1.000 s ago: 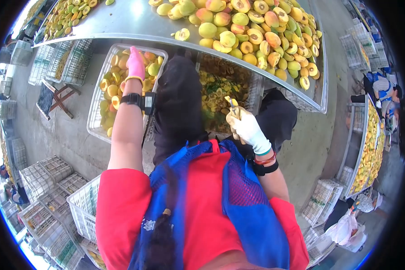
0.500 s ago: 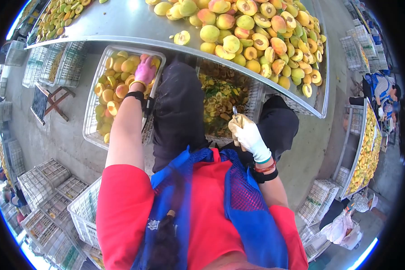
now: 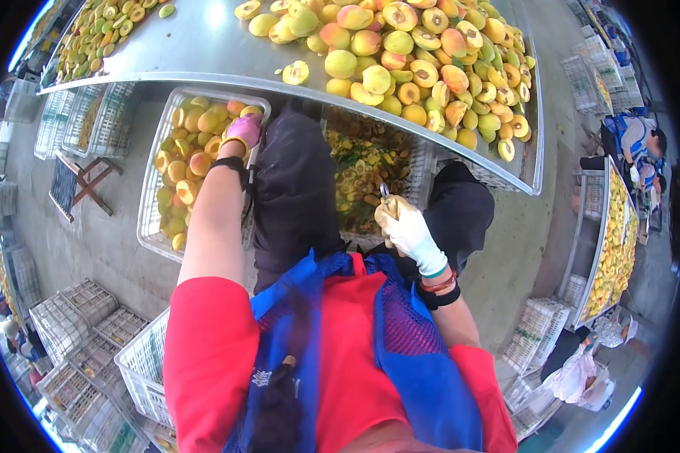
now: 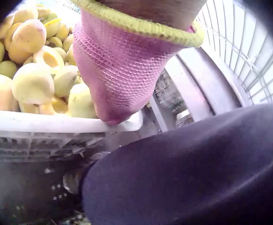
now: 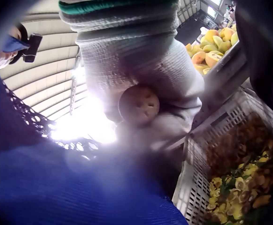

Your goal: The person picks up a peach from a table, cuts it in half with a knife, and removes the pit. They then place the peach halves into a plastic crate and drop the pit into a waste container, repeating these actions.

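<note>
My left hand (image 3: 243,130), in a pink knitted glove, is at the right rim of a white plastic crate (image 3: 146,235) full of yellow-red peaches (image 3: 175,172), many of them halved. In the left wrist view the glove (image 4: 120,75) comes down right at the crate's corner, its fingers hidden. My right hand (image 3: 406,228), in a white glove with tan fingers, grips a small hand tool over my lap. Its shiny metal tip (image 3: 384,189) sticks up past the fist, and its round, dimpled handle end (image 5: 139,105) shows in the right wrist view.
A metal table (image 3: 204,64) with heaped peach halves (image 3: 431,72) spans the front. Beneath it, between my knees, stands a crate of pits and scraps (image 3: 366,177). A folding stool (image 3: 83,185) and stacked crates (image 3: 75,309) are at left; people work at another table (image 3: 604,249) at right.
My left hand has drawn back from the crate's far edge to its right rim. The pale yellow bit at the tool's tip is gone; my right hand stays over my lap.
</note>
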Tool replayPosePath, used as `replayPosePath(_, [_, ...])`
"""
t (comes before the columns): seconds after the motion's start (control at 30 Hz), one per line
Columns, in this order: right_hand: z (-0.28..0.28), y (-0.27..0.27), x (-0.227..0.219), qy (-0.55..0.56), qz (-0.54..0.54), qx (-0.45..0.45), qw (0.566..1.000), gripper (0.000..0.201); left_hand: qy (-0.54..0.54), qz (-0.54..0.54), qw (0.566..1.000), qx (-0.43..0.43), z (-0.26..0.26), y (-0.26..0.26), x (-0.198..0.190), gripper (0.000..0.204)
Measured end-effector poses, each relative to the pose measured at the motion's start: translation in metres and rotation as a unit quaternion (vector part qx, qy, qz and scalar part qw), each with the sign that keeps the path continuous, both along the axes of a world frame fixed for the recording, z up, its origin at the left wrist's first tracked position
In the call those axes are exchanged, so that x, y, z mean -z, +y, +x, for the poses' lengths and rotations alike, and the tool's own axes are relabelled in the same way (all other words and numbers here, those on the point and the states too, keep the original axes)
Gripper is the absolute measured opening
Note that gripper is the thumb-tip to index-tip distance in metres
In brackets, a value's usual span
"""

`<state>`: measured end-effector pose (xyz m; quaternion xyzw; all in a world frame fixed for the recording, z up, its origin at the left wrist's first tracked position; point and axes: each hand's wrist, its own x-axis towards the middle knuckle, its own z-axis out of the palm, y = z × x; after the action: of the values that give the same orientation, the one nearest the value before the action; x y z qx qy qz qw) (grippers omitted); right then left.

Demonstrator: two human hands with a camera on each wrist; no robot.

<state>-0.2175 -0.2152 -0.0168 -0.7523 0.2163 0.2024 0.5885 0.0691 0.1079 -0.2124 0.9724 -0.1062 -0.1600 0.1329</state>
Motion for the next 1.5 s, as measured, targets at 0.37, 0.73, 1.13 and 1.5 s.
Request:
replayPosePath(0.37, [-0.001, -0.001, 0.007, -0.050, 0.000, -0.030, 0.998, 0.018, -0.312, -0.026, 0.950, -0.007, 0.007, -0.072, -0.150, 0.048])
replayPosePath(0.73, [-0.014, -0.013, 0.028, -0.267, -0.074, -0.114, 0.954, 0.022, 0.010, -0.181, 0.983, 0.033, 0.035, -0.114, -0.156, 0.052])
replayPosePath(1.13, [0.008, 0.009, -0.047, -0.381, -0.176, -0.085, 0.904, 0.021, 0.193, -0.725, 0.659, 0.043, -0.117, -0.141, -0.229, 0.033])
replayPosePath(1.5, [-0.003, 0.011, -0.066, -0.384, -0.201, -0.020, 0.901, 0.019, 0.179, -0.716, 0.665, 0.112, -0.189, -0.171, -0.260, 0.038])
